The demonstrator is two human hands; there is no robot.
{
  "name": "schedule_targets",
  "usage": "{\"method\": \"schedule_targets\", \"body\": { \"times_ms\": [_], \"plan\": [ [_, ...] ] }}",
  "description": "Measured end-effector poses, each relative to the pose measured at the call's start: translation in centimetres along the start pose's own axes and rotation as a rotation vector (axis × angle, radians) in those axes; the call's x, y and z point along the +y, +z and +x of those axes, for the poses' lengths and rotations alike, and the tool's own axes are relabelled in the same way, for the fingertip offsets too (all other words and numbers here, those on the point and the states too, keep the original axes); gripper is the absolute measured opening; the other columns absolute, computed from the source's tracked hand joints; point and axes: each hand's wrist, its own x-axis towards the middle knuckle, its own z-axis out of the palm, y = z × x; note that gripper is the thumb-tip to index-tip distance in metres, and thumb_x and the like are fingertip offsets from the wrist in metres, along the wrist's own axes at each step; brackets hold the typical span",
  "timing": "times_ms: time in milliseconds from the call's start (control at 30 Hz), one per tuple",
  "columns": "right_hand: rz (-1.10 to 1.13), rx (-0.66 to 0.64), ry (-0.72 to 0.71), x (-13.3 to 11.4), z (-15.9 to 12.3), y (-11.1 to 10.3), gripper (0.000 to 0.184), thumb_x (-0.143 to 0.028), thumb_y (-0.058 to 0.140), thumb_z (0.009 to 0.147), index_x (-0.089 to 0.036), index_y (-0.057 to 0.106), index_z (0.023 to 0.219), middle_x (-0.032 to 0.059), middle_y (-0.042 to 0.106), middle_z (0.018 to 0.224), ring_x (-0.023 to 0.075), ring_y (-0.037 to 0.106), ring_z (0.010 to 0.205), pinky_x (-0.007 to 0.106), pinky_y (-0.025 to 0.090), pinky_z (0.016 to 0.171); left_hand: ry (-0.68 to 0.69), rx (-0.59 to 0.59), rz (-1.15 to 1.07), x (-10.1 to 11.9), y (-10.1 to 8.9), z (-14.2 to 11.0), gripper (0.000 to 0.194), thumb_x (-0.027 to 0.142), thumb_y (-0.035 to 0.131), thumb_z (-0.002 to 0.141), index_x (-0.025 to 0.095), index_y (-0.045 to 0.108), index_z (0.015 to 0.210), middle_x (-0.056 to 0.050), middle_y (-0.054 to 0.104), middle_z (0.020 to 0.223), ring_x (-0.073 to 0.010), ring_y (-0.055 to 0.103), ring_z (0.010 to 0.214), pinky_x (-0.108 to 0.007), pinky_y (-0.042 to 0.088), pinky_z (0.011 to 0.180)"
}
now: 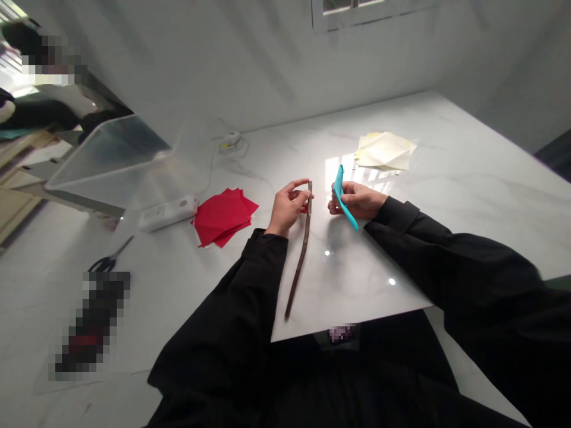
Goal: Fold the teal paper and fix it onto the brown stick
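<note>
My left hand (288,206) pinches the upper end of a long thin brown stick (301,255), which slants down toward the table's near edge. A small red bit shows between the fingers and the stick. My right hand (357,200) is closed on a narrow turquoise strip (343,195), held edge-on just right of the stick's tip. Both hands hover over the white marble table (446,196), a short gap apart. Black sleeves cover both arms.
A stack of red paper squares (222,217) lies left of my hands, beside a white power strip (167,213). Scissors (108,259) rest further left. Pale yellow folded paper (384,151) lies behind. A clear plastic box (111,160) stands at the back left, with a person beyond it.
</note>
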Motion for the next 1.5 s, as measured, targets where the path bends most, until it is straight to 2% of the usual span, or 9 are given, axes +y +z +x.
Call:
{"method": "schedule_targets", "body": {
  "times_ms": [133,267,433,567,767,900,1133,1300,1500],
  "plan": [
    [0.049,0.048,0.021,-0.3,-0.2,0.0,0.056,-0.047,0.104,0.055,-0.021,0.065,0.085,-0.0021,0.069,0.074,0.0181,0.071,0.078,0.033,0.058,0.080,-0.053,-0.068,-0.154,0.8,-0.4,-0.2,0.057,0.043,0.083,0.076,0.025,0.069,0.129,-0.003,0.073,0.091,-0.0126,0.066,0.069,-0.027,0.055,0.069],
    [0.043,0.049,-0.007,-0.3,-0.3,-0.2,0.054,-0.047,0.103,0.060,-0.022,0.063,0.085,-0.0024,0.068,0.076,0.0183,0.072,0.085,0.033,0.057,0.083,-0.082,-0.135,-0.259,1.0,-0.4,-0.5,0.062,0.041,0.089,0.071,0.025,0.069,0.128,0.002,0.066,0.087,-0.0097,0.063,0.068,-0.025,0.052,0.070],
    [0.008,0.006,-0.015,-0.3,-0.4,-0.5,0.050,-0.046,0.101,0.064,-0.021,0.060,0.078,-0.0004,0.069,0.078,0.0202,0.072,0.089,0.036,0.058,0.085,-0.084,-0.273,-0.271,1.4,0.1,-1.3,0.061,0.040,0.094,0.066,0.025,0.072,0.122,0.001,0.067,0.089,-0.0089,0.056,0.067,-0.025,0.046,0.065],
    [-0.049,-0.005,-0.092,0.1,-0.1,-0.5,0.046,-0.045,0.101,0.064,-0.020,0.064,0.075,0.0023,0.072,0.084,0.0187,0.071,0.087,0.035,0.058,0.084,-0.074,-0.340,-0.273,1.8,0.4,-1.8,0.060,0.041,0.094,0.068,0.027,0.073,0.122,-0.001,0.070,0.093,-0.0086,0.054,0.066,-0.025,0.043,0.064],
    [-0.112,0.124,-0.212,0.3,0.3,0.2,0.039,-0.043,0.101,0.066,-0.021,0.069,0.074,0.0032,0.073,0.088,0.0191,0.071,0.090,0.036,0.059,0.086,-0.063,-0.359,-0.332,2.0,0.3,-2.1,0.060,0.045,0.096,0.068,0.027,0.075,0.121,-0.001,0.071,0.093,-0.0087,0.051,0.064,-0.025,0.042,0.063],
    [-0.132,0.203,-0.269,-0.1,0.2,0.6,0.036,-0.042,0.100,0.068,-0.022,0.072,0.075,0.0030,0.074,0.091,0.0184,0.071,0.089,0.036,0.058,0.086,-0.081,-0.345,-0.340,2.1,0.4,-2.3,0.056,0.051,0.093,0.072,0.025,0.076,0.119,-0.001,0.071,0.089,-0.0093,0.054,0.065,-0.026,0.046,0.065],
    [-0.188,0.219,-0.318,-0.5,0.1,0.8,0.031,-0.038,0.101,0.066,-0.022,0.075,0.073,0.0030,0.074,0.088,0.0186,0.070,0.087,0.037,0.059,0.086,-0.077,-0.347,-0.315,2.6,0.4,-2.6,0.053,0.050,0.093,0.072,0.024,0.077,0.116,-0.004,0.075,0.093,-0.0121,0.060,0.069,-0.027,0.048,0.065],
    [-0.273,0.201,-0.331,-0.7,-0.1,0.2,0.022,-0.034,0.099,0.070,-0.024,0.081,0.078,0.0045,0.076,0.094,0.0195,0.072,0.090,0.036,0.061,0.085,-0.095,-0.384,-0.330,3.2,0.3,-2.7,0.051,0.044,0.096,0.069,0.023,0.077,0.111,-0.004,0.076,0.095,-0.0106,0.060,0.069,-0.026,0.048,0.066],
    [-0.305,0.188,-0.332,-0.4,0.0,-0.3,0.022,-0.032,0.099,0.069,-0.023,0.081,0.078,0.0046,0.077,0.092,0.0196,0.073,0.088,0.034,0.063,0.082,-0.098,-0.408,-0.348,3.1,0.4,-2.7,0.053,0.042,0.097,0.069,0.019,0.075,0.112,-0.003,0.075,0.089,-0.0088,0.057,0.065,-0.024,0.045,0.063]
  ]
}}
